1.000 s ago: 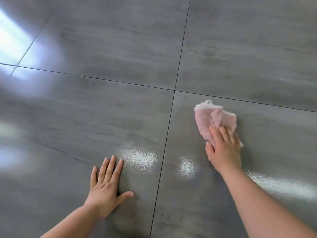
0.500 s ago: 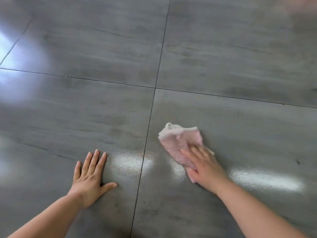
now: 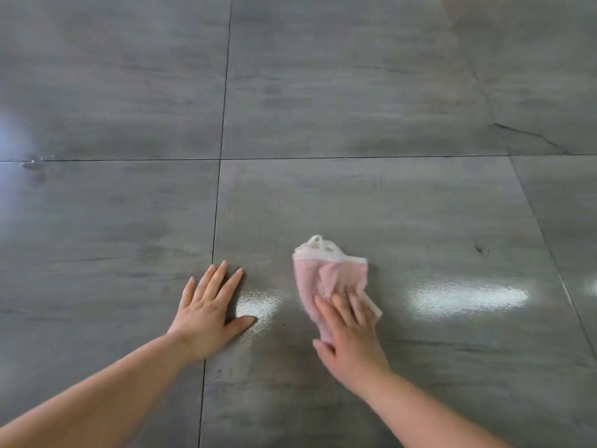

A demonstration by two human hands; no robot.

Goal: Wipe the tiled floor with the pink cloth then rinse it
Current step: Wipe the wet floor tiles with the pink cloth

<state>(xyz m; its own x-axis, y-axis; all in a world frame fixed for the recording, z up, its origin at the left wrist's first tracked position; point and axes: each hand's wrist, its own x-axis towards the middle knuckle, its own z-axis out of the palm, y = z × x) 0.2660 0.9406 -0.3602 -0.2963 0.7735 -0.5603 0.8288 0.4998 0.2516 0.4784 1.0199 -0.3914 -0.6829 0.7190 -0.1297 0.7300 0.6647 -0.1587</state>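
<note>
A crumpled pink cloth (image 3: 326, 276) with a white hem lies on the glossy grey tiled floor (image 3: 371, 202), just right of centre. My right hand (image 3: 350, 341) presses flat on the cloth's near end, fingers spread over it. My left hand (image 3: 208, 313) rests palm down on the floor to the left of the cloth, fingers apart and holding nothing. It straddles a dark grout line. A hand's width of bare tile separates the two hands.
Large grey tiles run in all directions, split by dark grout lines (image 3: 223, 124). Bright wet-looking reflections (image 3: 465, 294) shine to the right of the cloth. A small dark speck (image 3: 481, 249) sits on the tile further right. A thin crack (image 3: 529, 135) shows at the far right.
My right hand has dragged the cloth from the far right of the tile towards me and to the left. My left hand stayed flat on the floor while the view shifted.
</note>
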